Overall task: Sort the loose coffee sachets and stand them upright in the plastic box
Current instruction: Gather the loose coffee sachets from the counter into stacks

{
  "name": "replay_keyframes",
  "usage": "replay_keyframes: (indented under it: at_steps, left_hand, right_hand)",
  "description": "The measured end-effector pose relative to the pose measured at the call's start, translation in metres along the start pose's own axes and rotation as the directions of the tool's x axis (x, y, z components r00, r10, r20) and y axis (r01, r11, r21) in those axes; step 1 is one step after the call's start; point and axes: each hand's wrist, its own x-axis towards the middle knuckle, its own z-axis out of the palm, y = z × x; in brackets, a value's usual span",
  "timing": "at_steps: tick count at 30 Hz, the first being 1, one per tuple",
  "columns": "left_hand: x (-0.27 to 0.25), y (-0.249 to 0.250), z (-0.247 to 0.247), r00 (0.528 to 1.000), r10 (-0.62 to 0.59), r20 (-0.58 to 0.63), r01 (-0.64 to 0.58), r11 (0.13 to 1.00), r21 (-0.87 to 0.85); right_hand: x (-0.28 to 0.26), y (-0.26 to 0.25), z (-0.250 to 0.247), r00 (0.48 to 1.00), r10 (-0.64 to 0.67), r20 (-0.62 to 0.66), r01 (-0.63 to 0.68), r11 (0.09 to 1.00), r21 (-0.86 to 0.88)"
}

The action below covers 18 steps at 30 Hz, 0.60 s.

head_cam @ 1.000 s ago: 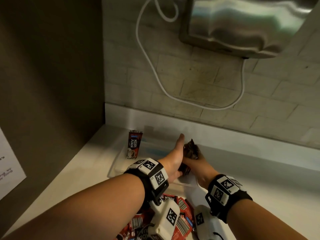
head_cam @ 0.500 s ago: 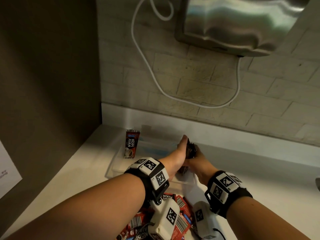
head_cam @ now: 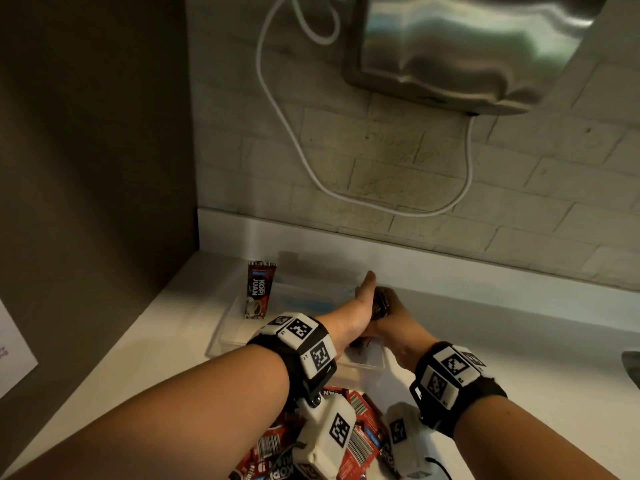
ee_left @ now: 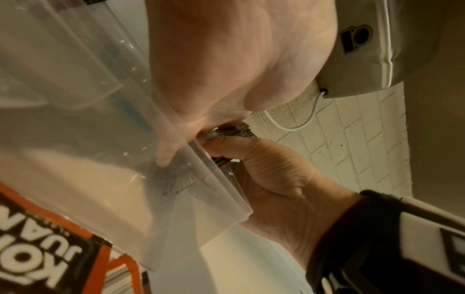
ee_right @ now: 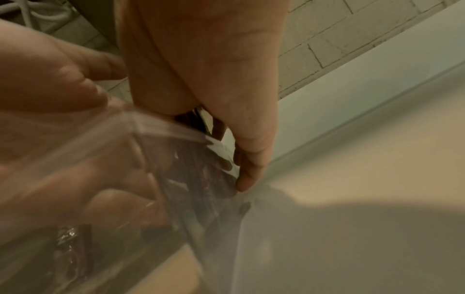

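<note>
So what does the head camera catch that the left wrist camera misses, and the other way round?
Only the head view shows the lone upright sachet at the box's far left end. Only the left wrist view shows the right hand with its thumb curled on the stack of sachets. Both show the clear plastic box and the loose pile of sachets.

sachets [head_cam: 379, 301] between the hands: mostly covered, count unclear
loose pile [head_cam: 360, 434]: partly behind wrist cameras, cut off below
box [ee_left: 83, 111] walls: blurred
</note>
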Motion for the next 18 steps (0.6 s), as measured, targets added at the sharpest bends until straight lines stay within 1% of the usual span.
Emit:
replay_keyframes:
  at_steps: [4, 8, 12, 15, 16, 18]
  left_hand:
    - [0.002, 0.000, 0.003, 1.000, 0.012, 0.004, -0.012, 1.000, -0.008]
    - [0.009, -0.005, 0.001, 1.000, -0.008, 0.020, 0.008, 1.000, -0.030]
    - [-0.007, 0.004, -0.002, 0.999, -0.034, -0.004, 0.034, 0.999, -0.008]
    - [-0.021, 0.009, -0.005, 1.000, -0.021, 0.017, 0.021, 1.000, -0.002]
    - [-0.030, 0.012, -0.006, 1.000, -0.011, 0.009, 0.011, 1.000, 0.018]
    - [-0.050, 0.020, -0.011, 0.998, 0.053, -0.035, -0.050, 0.996, 0.075]
  right_hand:
    - [-0.001, 0.000, 0.003, 1.000, -0.012, -0.013, 0.012, 1.000, 0.015]
    - [-0.009, -0.004, 0.001, 1.000, 0.011, -0.018, -0.010, 0.998, 0.055]
    - [-0.017, -0.013, -0.001, 0.999, 0.022, -0.043, -0.018, 0.996, 0.083]
    - [-0.026, -0.025, -0.006, 0.999, 0.049, -0.007, -0.049, 0.999, 0.015]
    - [-0.030, -0.029, -0.009, 0.999, 0.051, -0.002, -0.051, 0.999, -0.016]
    - [-0.040, -0.040, -0.015, 1.000, 0.017, -0.026, -0.018, 0.999, -0.044]
